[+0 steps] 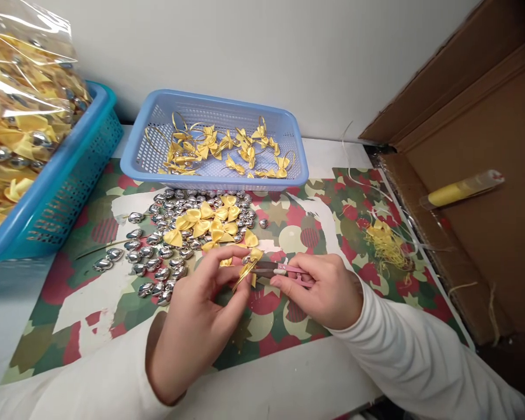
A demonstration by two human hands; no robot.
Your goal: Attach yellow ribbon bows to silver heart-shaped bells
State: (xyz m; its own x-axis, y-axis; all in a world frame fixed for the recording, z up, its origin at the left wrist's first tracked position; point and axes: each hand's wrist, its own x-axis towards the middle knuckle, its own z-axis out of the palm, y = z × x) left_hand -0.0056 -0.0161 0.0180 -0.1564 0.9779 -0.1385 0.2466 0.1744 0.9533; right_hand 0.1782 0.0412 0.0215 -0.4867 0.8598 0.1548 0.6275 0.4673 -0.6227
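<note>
My left hand pinches a small yellow ribbon bow with a gold loop between thumb and fingers, low over the patterned mat. My right hand grips pink thread snips, their dark blades pointing left and touching the bow. Just beyond my hands lies a heap of silver heart charms with several loose yellow bows on top.
A light blue basket with finished bows and gold loops stands at the back. At the left a teal basket holds a clear bag of bows. Yellow thread scraps lie at the right, beside a cardboard box with a yellow tube.
</note>
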